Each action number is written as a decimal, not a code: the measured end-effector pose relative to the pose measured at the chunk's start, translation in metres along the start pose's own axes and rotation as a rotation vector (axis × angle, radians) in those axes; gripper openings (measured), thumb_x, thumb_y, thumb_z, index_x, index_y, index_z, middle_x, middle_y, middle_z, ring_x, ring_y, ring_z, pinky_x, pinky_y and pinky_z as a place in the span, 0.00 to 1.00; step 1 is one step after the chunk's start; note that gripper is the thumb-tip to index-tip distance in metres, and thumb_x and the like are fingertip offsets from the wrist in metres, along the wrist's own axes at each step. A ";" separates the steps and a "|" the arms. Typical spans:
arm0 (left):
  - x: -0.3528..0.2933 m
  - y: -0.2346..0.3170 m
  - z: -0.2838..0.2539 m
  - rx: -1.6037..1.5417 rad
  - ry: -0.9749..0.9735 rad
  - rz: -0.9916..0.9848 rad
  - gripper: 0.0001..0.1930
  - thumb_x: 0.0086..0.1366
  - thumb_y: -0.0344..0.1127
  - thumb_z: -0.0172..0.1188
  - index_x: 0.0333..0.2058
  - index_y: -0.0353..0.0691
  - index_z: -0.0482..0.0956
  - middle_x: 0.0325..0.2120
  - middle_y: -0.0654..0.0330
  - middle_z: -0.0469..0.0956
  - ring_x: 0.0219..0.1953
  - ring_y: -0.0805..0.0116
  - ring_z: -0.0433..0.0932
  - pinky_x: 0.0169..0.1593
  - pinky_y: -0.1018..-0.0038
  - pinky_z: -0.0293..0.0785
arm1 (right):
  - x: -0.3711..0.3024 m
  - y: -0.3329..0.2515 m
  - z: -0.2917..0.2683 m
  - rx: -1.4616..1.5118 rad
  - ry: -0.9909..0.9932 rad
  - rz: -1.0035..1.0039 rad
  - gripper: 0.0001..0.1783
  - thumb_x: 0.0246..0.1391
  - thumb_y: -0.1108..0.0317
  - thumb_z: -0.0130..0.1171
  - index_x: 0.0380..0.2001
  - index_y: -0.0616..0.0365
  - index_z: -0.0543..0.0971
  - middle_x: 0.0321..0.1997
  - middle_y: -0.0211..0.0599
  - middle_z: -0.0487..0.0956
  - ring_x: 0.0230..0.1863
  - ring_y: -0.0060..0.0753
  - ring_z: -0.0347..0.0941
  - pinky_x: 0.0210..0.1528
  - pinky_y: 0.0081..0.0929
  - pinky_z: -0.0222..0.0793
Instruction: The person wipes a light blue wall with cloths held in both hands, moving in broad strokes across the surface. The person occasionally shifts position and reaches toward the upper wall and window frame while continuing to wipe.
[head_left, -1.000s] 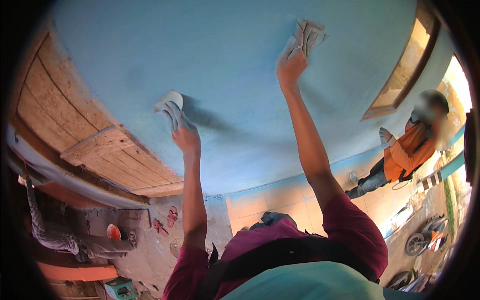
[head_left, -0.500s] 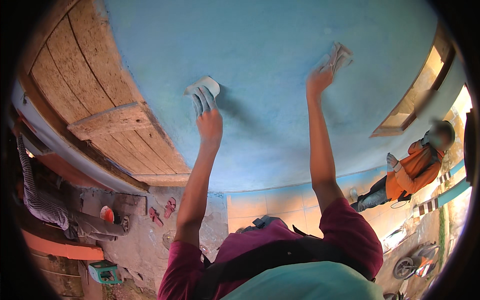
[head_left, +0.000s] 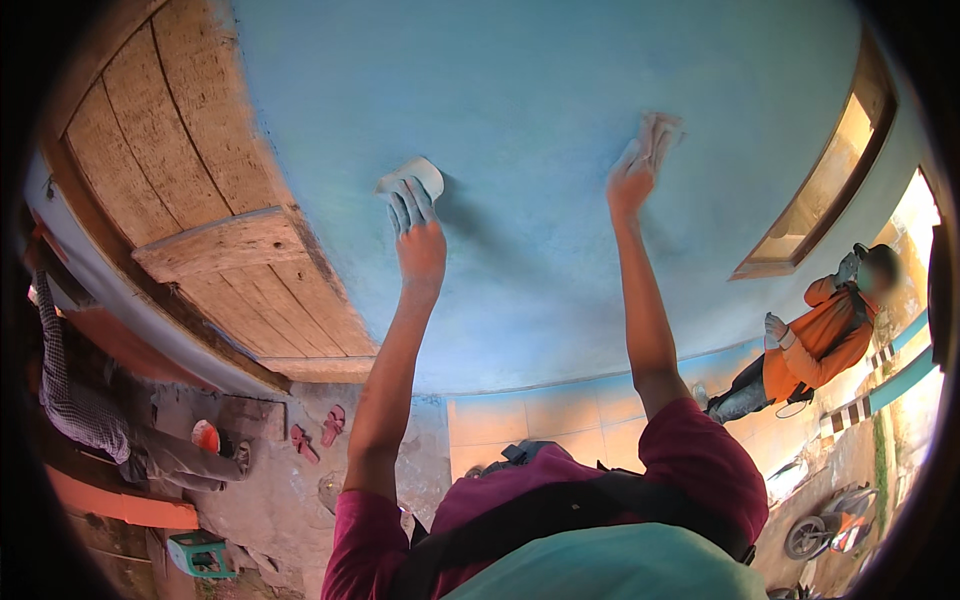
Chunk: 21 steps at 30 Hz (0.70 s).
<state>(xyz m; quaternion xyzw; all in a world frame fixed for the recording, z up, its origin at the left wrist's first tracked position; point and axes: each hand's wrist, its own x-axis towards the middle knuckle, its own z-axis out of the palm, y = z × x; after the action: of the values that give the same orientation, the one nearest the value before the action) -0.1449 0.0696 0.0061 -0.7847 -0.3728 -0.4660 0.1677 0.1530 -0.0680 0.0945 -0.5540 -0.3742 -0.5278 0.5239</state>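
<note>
Both of my arms are raised against a blue plastered wall (head_left: 560, 130). My left hand (head_left: 420, 240) presses a pale, folded sheet of abrasive paper (head_left: 410, 180) flat onto the plaster, fingers (head_left: 408, 208) laid close together over its lower edge, with most of the sheet showing above the fingertips. My right hand (head_left: 632, 180) holds a second pale sheet (head_left: 660, 135) higher up and to the right, fingers closed on its lower part while the crumpled upper part stands clear of the hand against the wall. The two sheets lie well apart on the same blue surface.

A weathered wooden door (head_left: 190, 200) of broad planks with a cross brace borders the wall on the left, just beside my left hand. A wood-framed window (head_left: 820, 190) is set in the wall at the right. Below the window stands a person in an orange top (head_left: 815, 340), near the pale tiled base of the wall (head_left: 530, 420). At the lower left, another person in a checked shirt (head_left: 75, 390) is near the ground, with pink sandals (head_left: 318, 430) and a small green stool (head_left: 200, 552) close by. My maroon sleeves (head_left: 700, 470) fill the bottom of the view.
</note>
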 end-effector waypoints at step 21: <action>-0.001 0.002 -0.001 0.068 0.012 0.039 0.27 0.68 0.25 0.55 0.63 0.17 0.64 0.58 0.31 0.71 0.59 0.32 0.73 0.67 0.45 0.65 | 0.023 -0.012 -0.007 -0.048 -0.041 0.045 0.28 0.68 0.72 0.48 0.71 0.58 0.65 0.73 0.54 0.65 0.75 0.66 0.53 0.76 0.51 0.48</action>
<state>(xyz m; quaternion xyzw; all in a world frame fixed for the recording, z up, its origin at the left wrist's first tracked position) -0.1440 0.0674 0.0060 -0.7828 -0.3721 -0.4544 0.2055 0.1437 -0.0759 0.1181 -0.5854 -0.3594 -0.5136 0.5143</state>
